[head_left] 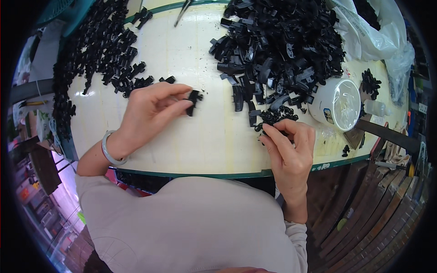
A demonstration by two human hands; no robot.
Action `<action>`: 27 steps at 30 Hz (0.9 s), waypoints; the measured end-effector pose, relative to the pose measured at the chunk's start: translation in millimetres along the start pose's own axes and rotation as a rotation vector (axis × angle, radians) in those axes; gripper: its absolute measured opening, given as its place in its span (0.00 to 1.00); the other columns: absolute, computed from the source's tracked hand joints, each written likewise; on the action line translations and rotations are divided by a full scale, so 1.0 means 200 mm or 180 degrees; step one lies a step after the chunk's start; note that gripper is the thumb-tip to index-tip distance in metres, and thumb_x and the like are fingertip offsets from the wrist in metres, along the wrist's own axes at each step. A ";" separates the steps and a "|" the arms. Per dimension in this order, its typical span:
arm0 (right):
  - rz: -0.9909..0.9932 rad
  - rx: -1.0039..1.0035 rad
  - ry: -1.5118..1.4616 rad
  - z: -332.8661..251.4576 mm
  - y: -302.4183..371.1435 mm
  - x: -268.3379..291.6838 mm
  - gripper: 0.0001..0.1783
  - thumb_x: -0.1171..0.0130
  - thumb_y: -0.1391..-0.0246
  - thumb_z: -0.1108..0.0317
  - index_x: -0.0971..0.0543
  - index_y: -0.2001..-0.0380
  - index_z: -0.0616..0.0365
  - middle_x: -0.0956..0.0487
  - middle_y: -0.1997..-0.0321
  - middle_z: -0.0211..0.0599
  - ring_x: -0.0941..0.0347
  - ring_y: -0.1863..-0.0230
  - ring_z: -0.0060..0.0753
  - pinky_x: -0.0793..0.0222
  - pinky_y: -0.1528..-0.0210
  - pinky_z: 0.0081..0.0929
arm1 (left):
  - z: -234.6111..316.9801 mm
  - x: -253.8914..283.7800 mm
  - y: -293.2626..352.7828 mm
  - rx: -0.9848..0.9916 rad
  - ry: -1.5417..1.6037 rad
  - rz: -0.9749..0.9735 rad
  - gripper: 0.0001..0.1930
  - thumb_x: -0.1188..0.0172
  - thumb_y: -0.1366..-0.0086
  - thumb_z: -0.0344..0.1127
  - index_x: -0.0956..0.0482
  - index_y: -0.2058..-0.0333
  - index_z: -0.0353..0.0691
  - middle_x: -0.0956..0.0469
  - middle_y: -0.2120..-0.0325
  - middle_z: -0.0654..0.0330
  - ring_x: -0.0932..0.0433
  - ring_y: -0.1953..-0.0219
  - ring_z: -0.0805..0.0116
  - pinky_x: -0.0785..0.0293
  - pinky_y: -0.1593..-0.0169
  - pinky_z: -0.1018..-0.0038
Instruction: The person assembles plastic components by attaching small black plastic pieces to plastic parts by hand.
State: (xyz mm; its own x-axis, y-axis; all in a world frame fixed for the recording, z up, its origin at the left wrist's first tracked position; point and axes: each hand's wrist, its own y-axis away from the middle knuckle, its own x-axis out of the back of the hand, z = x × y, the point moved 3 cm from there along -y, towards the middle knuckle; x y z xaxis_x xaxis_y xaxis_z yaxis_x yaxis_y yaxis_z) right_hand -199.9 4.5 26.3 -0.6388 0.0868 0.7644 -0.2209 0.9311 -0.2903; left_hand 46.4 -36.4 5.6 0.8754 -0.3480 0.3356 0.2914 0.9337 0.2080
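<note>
My left hand (pixel 152 109), with a pale bracelet at the wrist, pinches a small black plastic part (pixel 193 105) between thumb and fingertips, just above the white tabletop (pixel 205 150). To the right, my right hand (pixel 291 145) has its thumb and forefinger drawn together at the near edge of a small pile of tiny black ring-like pieces (pixel 282 113). What sits between those fingertips is too small to make out. Beyond that pile rises a large heap of loose curved black plastic parts (pixel 282 50).
Clustered black parts (pixel 107 50) cover the table's left side. A white tub (pixel 321 107) lies tilted on the right, near a small clear bottle (pixel 377 108). Clear plastic bags (pixel 364 32) are at the far right. Tweezers (pixel 182 12) lie at the far edge.
</note>
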 end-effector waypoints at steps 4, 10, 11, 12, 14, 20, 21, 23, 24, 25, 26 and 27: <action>0.0015 0.0150 0.0197 0.00 0.02 -0.03 0.16 0.33 0.71 0.81 0.21 0.71 0.61 0.29 0.68 0.34 0.36 0.65 0.37 0.37 0.68 0.28 | 0.06 0.08 0.05 -0.0006 -0.0830 0.0603 0.13 0.38 0.46 0.23 0.23 0.60 0.33 0.25 0.72 0.57 0.22 0.76 0.74 0.25 0.74 0.82; -0.0095 0.0250 0.0220 -0.02 0.01 -0.06 0.13 0.37 0.66 0.83 0.23 0.72 0.61 0.30 0.68 0.35 0.36 0.65 0.38 0.37 0.65 0.30 | 0.22 -0.07 -0.06 -0.1965 -0.1912 0.0440 0.17 0.35 0.52 0.22 0.22 0.61 0.38 0.28 0.70 0.59 0.29 0.77 0.72 0.32 0.77 0.79; -0.0096 0.0278 0.0232 -0.02 0.01 -0.04 0.13 0.37 0.66 0.83 0.23 0.72 0.61 0.30 0.68 0.35 0.36 0.65 0.38 0.37 0.65 0.30 | 0.24 -0.13 -0.11 -0.2360 -0.1775 0.0352 0.16 0.34 0.53 0.24 0.22 0.63 0.38 0.29 0.71 0.59 0.29 0.74 0.69 0.32 0.76 0.78; 0.0033 0.0061 0.0016 0.00 0.02 0.00 0.11 0.39 0.62 0.83 0.24 0.71 0.62 0.28 0.66 0.37 0.34 0.64 0.37 0.35 0.64 0.29 | 0.25 -0.18 -0.15 -0.2759 -0.1634 0.0253 0.15 0.34 0.55 0.26 0.22 0.64 0.39 0.29 0.71 0.60 0.29 0.71 0.66 0.32 0.75 0.77; 0.0183 -0.0175 -0.0148 0.02 0.04 0.04 0.10 0.41 0.58 0.83 0.26 0.70 0.63 0.27 0.63 0.39 0.31 0.64 0.36 0.33 0.63 0.28 | 0.25 -0.24 -0.24 -0.2856 -0.1840 -0.0017 0.15 0.34 0.55 0.27 0.23 0.65 0.39 0.29 0.70 0.60 0.29 0.69 0.66 0.32 0.72 0.76; 0.0577 -0.1476 -0.3283 0.13 0.10 0.08 0.03 0.51 0.45 0.82 0.32 0.67 0.70 0.26 0.57 0.53 0.23 0.62 0.32 0.25 0.60 0.24 | 0.24 -0.31 -0.27 -0.2798 -0.1987 -0.0821 0.15 0.37 0.56 0.30 0.24 0.66 0.38 0.30 0.66 0.61 0.32 0.64 0.64 0.32 0.63 0.72; 0.0679 -0.1511 -0.3353 0.14 0.11 0.07 0.05 0.50 0.46 0.82 0.29 0.66 0.72 0.26 0.58 0.51 0.23 0.64 0.32 0.24 0.61 0.25 | 0.23 -0.31 -0.26 -0.2815 -0.2078 -0.0800 0.15 0.38 0.56 0.29 0.24 0.66 0.37 0.30 0.66 0.61 0.32 0.64 0.64 0.32 0.63 0.72; 0.0718 -0.1501 -0.3560 0.17 0.12 0.05 0.06 0.49 0.47 0.82 0.28 0.64 0.72 0.26 0.59 0.51 0.24 0.65 0.32 0.24 0.61 0.25 | 0.23 -0.31 -0.25 -0.2815 -0.2097 -0.0834 0.16 0.42 0.55 0.27 0.24 0.63 0.37 0.29 0.65 0.61 0.31 0.63 0.64 0.32 0.62 0.72; 0.0734 -0.1471 -0.3778 0.18 0.12 0.05 0.08 0.49 0.47 0.83 0.26 0.62 0.73 0.26 0.59 0.50 0.24 0.66 0.31 0.24 0.61 0.25 | 0.22 -0.32 -0.25 -0.2815 -0.2085 -0.0840 0.16 0.42 0.55 0.27 0.24 0.63 0.37 0.29 0.65 0.61 0.31 0.63 0.64 0.32 0.62 0.72; 0.0736 -0.1481 -0.3769 0.17 0.12 0.04 0.08 0.49 0.47 0.83 0.26 0.62 0.73 0.26 0.59 0.50 0.24 0.66 0.31 0.24 0.61 0.25 | 0.22 -0.32 -0.24 -0.2859 -0.2041 -0.0843 0.15 0.43 0.55 0.28 0.24 0.64 0.37 0.28 0.65 0.61 0.31 0.63 0.64 0.32 0.62 0.72; 0.0728 -0.1597 -0.3858 0.17 0.12 0.03 0.10 0.48 0.48 0.83 0.26 0.60 0.72 0.26 0.59 0.49 0.24 0.67 0.31 0.24 0.62 0.25 | 0.21 -0.32 -0.24 -0.2906 -0.1998 -0.0837 0.15 0.43 0.55 0.28 0.24 0.64 0.36 0.28 0.65 0.61 0.31 0.62 0.64 0.32 0.62 0.73; 0.0722 -0.1713 -0.3944 0.17 0.12 0.03 0.12 0.48 0.48 0.83 0.25 0.59 0.72 0.26 0.60 0.49 0.25 0.67 0.31 0.24 0.62 0.25 | 0.21 -0.32 -0.24 -0.2916 -0.1986 -0.0833 0.15 0.43 0.55 0.28 0.24 0.64 0.36 0.28 0.65 0.61 0.31 0.62 0.64 0.32 0.62 0.73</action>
State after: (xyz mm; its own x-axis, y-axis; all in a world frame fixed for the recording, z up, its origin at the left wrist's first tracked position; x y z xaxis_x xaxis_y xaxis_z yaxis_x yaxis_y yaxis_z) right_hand -234.6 14.7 3.7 -0.9199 0.1484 -0.3630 0.1053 0.9851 0.1360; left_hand -40.2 -62.4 13.5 0.4761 -0.2833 0.8325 0.8334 0.4475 -0.3243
